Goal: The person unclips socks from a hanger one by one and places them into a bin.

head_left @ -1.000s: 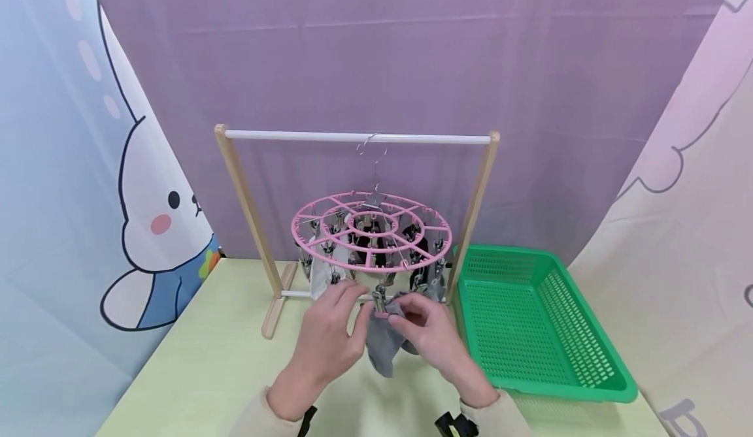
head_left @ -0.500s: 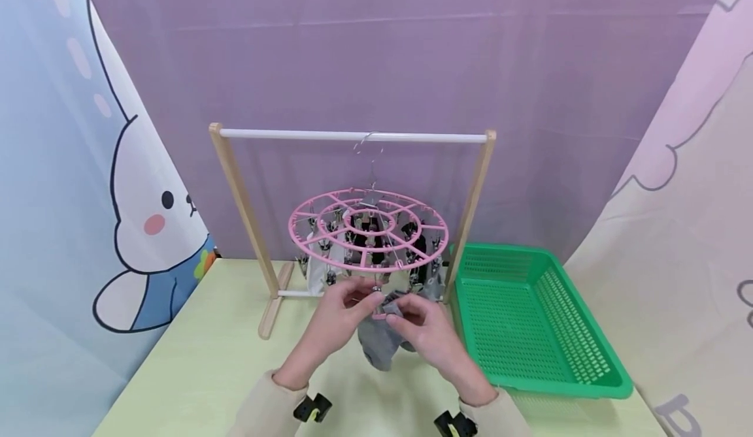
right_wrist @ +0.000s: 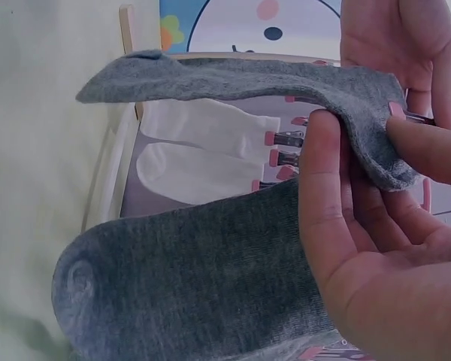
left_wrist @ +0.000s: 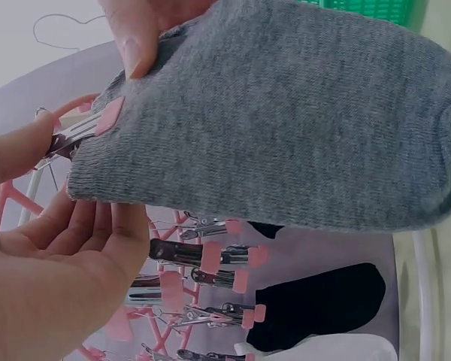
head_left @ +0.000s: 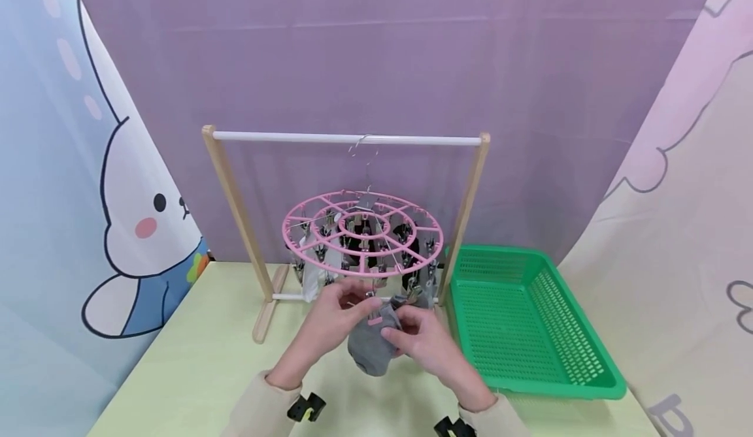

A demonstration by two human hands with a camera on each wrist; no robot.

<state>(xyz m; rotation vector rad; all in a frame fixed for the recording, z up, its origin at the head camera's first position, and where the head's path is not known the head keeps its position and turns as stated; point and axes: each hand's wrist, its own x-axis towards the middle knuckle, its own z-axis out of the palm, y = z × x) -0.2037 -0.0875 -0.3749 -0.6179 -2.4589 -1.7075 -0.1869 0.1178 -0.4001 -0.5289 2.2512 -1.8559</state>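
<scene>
My left hand [head_left: 332,316] pinches the metal clip [left_wrist: 81,132] between thumb and fingers. The clip's pink tip lies over the cuff of a grey sock [head_left: 370,345], whose foot reaches across the left wrist view. On the sock's other side, my right hand [head_left: 426,342] holds the cuff between thumb and fingers, close beside the clip. In the head view, this clip hangs below the front rim of a round pink hanger [head_left: 294,249]. Another grey sock [right_wrist: 188,286] hangs nearer the camera in the right wrist view.
White socks [right_wrist: 203,128] and a black sock [left_wrist: 319,304] hang from other clips. The pink hanger hooks onto a rack's white bar [head_left: 347,138] between wooden posts. A green basket [head_left: 612,388] stands to the right on the pale table [head_left: 176,358].
My left hand's thumb and fingers have come together on the clip from a wider spread. The grey sock has turned flatter toward the head camera, and my right hand has shifted slightly lower.
</scene>
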